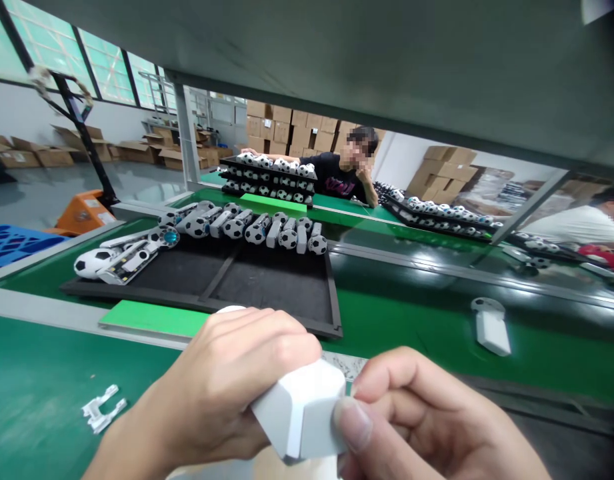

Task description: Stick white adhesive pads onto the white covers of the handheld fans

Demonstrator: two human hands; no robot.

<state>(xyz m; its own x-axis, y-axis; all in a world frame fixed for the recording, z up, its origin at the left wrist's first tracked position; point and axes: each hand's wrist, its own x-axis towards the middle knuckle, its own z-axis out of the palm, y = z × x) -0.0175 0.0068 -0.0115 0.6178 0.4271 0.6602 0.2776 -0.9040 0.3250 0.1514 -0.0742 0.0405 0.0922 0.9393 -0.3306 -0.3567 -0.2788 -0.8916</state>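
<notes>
My left hand (227, 393) is wrapped round a white plastic block-shaped part (299, 410), close to the camera at the bottom of the view. My right hand (427, 427) is closed too, its thumb pressed against the right face of the same white part. A rounded white end of the part (230, 309) shows above my left knuckles. Both hands hover over the green bench top (37, 393).
A black tray (267, 280) ahead holds a row of white toys with football-patterned ends (247, 227). A single white toy (491, 325) lies on the green belt to the right. Small white plastic scraps (103, 408) lie at left. Two people sit across the line beside more trays (269, 177).
</notes>
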